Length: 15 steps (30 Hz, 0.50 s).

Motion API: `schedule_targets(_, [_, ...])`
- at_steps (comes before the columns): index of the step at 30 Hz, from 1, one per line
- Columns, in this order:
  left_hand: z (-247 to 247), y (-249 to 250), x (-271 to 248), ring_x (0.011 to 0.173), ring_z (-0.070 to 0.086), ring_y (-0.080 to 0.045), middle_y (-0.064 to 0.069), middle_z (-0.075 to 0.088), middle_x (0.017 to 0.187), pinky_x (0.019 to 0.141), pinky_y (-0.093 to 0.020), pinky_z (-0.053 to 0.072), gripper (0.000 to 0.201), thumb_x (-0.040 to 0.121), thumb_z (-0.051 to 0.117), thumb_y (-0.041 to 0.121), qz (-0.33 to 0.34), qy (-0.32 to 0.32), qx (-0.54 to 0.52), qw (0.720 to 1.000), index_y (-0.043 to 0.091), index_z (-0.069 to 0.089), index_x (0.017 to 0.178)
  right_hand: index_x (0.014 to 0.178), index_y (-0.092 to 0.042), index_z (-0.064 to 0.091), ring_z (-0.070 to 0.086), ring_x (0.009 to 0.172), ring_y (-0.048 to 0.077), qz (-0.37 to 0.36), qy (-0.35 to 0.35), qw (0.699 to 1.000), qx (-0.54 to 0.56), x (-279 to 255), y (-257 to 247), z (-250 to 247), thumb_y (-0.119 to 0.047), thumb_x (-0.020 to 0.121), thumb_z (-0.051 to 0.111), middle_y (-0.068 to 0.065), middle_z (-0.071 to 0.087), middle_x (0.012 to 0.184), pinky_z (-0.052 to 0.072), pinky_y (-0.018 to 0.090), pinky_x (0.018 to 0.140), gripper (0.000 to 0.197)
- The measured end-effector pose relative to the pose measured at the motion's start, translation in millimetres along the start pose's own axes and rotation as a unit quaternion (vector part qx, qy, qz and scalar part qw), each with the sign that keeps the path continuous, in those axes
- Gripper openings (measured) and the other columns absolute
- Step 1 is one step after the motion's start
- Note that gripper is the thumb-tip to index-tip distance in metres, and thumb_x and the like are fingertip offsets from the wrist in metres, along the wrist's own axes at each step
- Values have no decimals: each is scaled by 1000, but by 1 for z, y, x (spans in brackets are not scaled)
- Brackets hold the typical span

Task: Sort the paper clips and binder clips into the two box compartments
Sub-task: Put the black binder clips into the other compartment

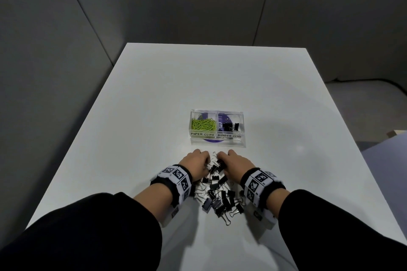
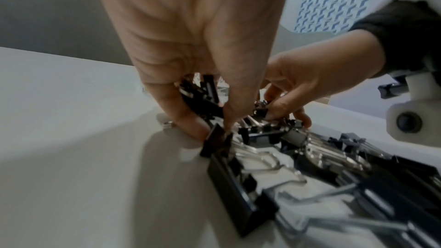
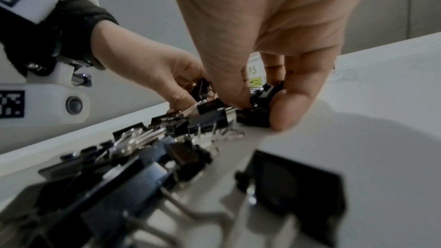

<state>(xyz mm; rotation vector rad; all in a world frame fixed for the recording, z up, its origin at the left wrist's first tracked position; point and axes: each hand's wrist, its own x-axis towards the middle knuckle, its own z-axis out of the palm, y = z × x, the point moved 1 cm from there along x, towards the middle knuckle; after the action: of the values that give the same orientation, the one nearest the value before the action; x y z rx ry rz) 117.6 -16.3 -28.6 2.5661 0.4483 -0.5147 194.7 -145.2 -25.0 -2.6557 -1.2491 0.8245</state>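
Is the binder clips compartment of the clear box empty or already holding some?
Holding some, far from full. A few black binder clips lie in the right compartment of the box; its purple base shows.

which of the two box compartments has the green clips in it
The left compartment, labelled PAPER CLIPS, holds the green paper clips. The right compartment, labelled BINDER CLIPS, holds only a few black binder clips.
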Motion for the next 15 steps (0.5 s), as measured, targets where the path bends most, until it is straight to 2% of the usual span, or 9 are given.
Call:
schedule_targets(5, [-3,-5,0,100,57,-27,-11,52,115,88,-30,44,26,85,58,17,10,-2,-26,1000,14,56,111,124,-12,45,57,97,36,-3,20,999,40,0,7,-2,-11,90,45,15,49,118,46,38,82,34])
schedule_targets(9, [-6,-7,-2,106,56,-23,-9,57,118,91,-27,42,28,87,58,19,20,22,-40,999,13,60,114,123,-11,48,55,104,33,3,45,997,59,-3,17,-4,-10,90,46,13,51,120,45,38,88,33])
schedule_targets(13, [-10,-3,-3,105,59,-21,-7,64,116,91,-28,47,26,88,58,17,29,44,-71,996,12,63,113,118,-11,54,54,106,28,18,75,992,100,-7,25,-8,-10,90,48,11,54,119,45,34,91,28])
schedule_targets(15, [-12,-3,-3,102,60,-20,-7,65,114,89,-26,47,23,88,59,17,27,47,-79,995,13,64,110,116,-11,56,55,104,25,15,99,989,112,-11,27,-15,-11,91,50,10,56,117,44,30,89,26])
